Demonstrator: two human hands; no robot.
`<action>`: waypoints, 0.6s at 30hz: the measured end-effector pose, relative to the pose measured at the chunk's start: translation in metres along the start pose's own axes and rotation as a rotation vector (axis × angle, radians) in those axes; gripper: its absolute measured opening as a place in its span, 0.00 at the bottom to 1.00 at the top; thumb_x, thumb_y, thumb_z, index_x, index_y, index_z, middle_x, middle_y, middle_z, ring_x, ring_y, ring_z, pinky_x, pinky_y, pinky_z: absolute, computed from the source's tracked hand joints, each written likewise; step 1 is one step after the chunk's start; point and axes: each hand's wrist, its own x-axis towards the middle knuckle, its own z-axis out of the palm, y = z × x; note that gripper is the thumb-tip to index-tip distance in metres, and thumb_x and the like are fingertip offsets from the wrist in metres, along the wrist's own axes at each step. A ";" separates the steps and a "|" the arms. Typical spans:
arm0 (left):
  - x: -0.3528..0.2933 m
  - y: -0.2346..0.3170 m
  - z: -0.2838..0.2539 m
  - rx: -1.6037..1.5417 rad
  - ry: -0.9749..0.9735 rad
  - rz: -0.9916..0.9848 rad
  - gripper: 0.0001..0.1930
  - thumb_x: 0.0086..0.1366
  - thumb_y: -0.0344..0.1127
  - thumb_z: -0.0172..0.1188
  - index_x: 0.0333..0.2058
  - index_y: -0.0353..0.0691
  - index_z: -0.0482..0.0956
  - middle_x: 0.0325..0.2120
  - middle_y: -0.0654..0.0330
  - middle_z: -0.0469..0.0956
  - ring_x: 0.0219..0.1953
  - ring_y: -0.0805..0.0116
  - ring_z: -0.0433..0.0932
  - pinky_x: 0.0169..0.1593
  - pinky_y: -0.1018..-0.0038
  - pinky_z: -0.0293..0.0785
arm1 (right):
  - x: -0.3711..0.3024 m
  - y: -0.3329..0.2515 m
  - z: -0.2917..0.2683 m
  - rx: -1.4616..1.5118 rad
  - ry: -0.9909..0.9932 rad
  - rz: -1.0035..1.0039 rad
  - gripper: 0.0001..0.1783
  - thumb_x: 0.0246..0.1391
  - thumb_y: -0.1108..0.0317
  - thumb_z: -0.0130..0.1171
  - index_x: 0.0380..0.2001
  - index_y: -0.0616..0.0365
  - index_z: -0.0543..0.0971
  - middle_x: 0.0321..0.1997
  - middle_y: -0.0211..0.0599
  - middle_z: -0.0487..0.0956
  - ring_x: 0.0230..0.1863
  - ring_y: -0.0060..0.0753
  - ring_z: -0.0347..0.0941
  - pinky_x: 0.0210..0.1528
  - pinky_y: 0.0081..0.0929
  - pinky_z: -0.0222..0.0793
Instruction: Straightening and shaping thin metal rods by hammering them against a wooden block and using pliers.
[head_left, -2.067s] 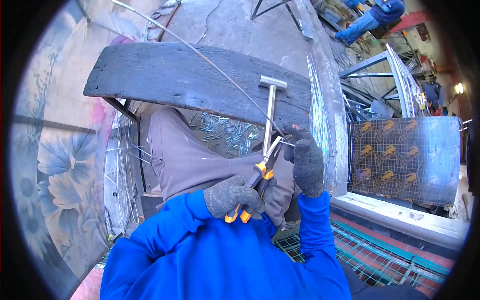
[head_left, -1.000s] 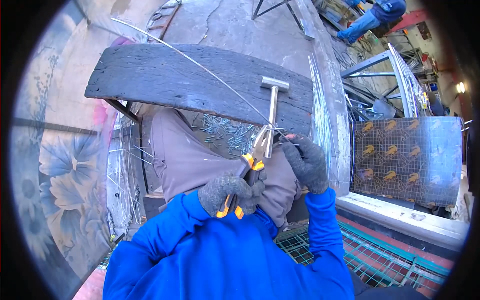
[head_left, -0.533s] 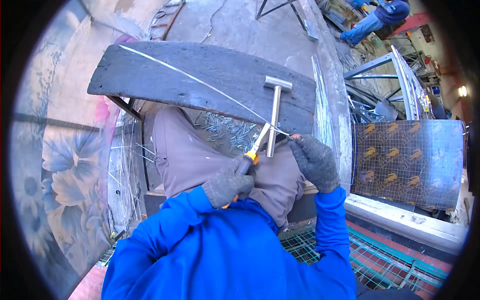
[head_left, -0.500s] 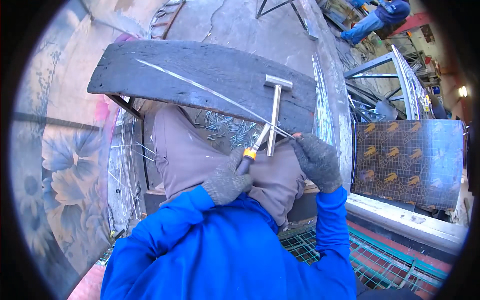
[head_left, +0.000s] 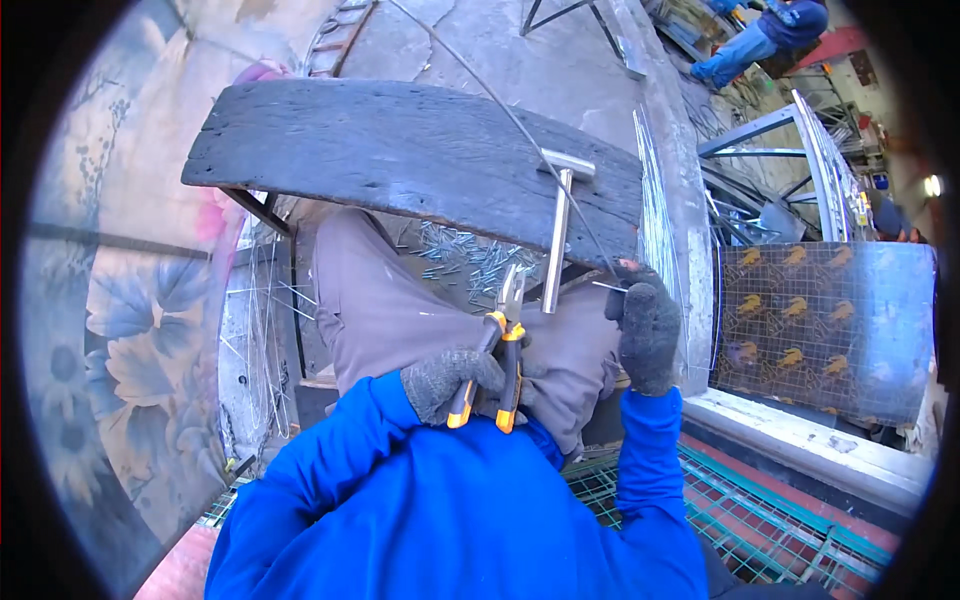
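My gloved left hand is closed around a pair of pliers with orange and black handles. The handles are spread a little and the jaws point away from me, with nothing between them. My gloved right hand grips a long thin metal rod, which runs over the bench toward the upper edge. A short piece of metal sticks out leftward from the same fingers; whether it is joined to the rod, I cannot tell. Between my hands, a metal hammer rests with its head on the wooden bench, its handle jutting toward me.
Many short cut metal pieces lie on the ground beyond my lap. A bundle of thin rods lies right of the bench. Farther right are a metal frame and a patterned panel. Another person is at the far right.
The rod has left the plier jaws and swung from lying leftward across the bench to pointing farther away. The pliers have turned more upright. My right hand has rotated, and a short piece now shows.
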 end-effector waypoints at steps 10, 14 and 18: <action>0.005 -0.014 0.000 0.492 -0.109 0.092 0.06 0.59 0.32 0.63 0.34 0.39 0.84 0.30 0.58 0.81 0.29 0.67 0.78 0.32 0.71 0.72 | -0.006 0.008 0.031 0.000 0.058 -0.001 0.34 0.72 0.41 0.38 0.57 0.61 0.76 0.26 0.25 0.75 0.25 0.16 0.65 0.27 0.19 0.59; 0.011 -0.007 0.001 0.475 -0.126 -0.012 0.24 0.54 0.23 0.59 0.52 0.26 0.71 0.44 0.46 0.78 0.46 0.56 0.82 0.53 0.65 0.79 | -0.006 0.010 0.031 -0.026 0.022 -0.043 0.33 0.72 0.43 0.40 0.57 0.62 0.76 0.25 0.25 0.75 0.25 0.16 0.64 0.27 0.20 0.59; 0.019 -0.015 -0.016 0.641 -0.118 0.049 0.20 0.52 0.27 0.61 0.45 0.30 0.71 0.37 0.50 0.78 0.37 0.61 0.82 0.41 0.68 0.81 | -0.004 0.013 0.024 -0.131 -0.017 -0.031 0.32 0.72 0.44 0.42 0.57 0.63 0.76 0.33 0.32 0.80 0.32 0.22 0.73 0.34 0.23 0.69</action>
